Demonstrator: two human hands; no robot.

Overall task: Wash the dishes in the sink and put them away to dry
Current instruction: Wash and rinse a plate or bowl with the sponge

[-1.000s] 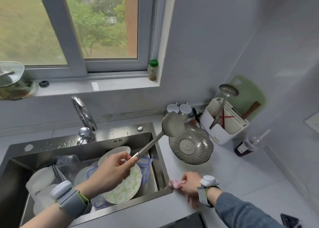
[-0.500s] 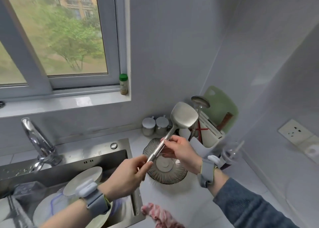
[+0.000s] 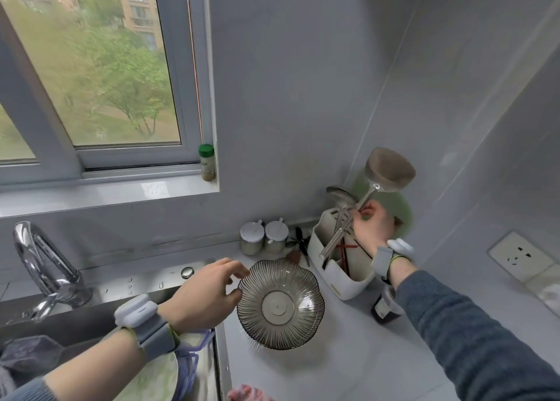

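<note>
One steel spatula (image 3: 363, 203) slants blade-up, handle end down inside the white utensil holder (image 3: 342, 282); right hand (image 3: 374, 226) pinches its shaft, left hand (image 3: 201, 297) hangs loose, holding nothing.

Green-capped jar (image 3: 207, 162) on windowsill, two white-lidded jars (image 3: 263, 237) by wall, wall socket (image 3: 520, 255) — right

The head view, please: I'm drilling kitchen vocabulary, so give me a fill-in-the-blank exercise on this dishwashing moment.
1. The right hand holds a metal spatula by its ____.
2. The spatula's handle end goes down into the white ____.
3. The left hand touches the rim of the ribbed glass ____.
4. The jar on the windowsill has a ____ lid.

Missing words: handle; utensil holder; bowl; green
</note>
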